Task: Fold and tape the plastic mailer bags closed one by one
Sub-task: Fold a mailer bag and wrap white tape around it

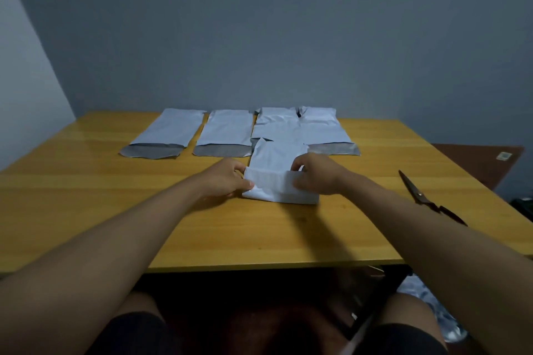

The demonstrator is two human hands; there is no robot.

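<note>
At frame centre, one mailer bag point(278, 179) is pinched at its folded near end by the left hand point(227, 179) and right hand point(314, 174). Behind it, four unfolded bags point(222, 131) await; no tape is seen.

Your left hand point(227, 177) and right hand point(313, 174) cover both ends of the folded band on the mailer bag point(277, 170), so you cannot see how the fold ends there. Your right forearm hides part of the scissors point(427, 199), and their handles are too dark to make out. The pale crumpled object point(427, 308) under the table point(86, 181) is too dim and blurred to identify.
</note>
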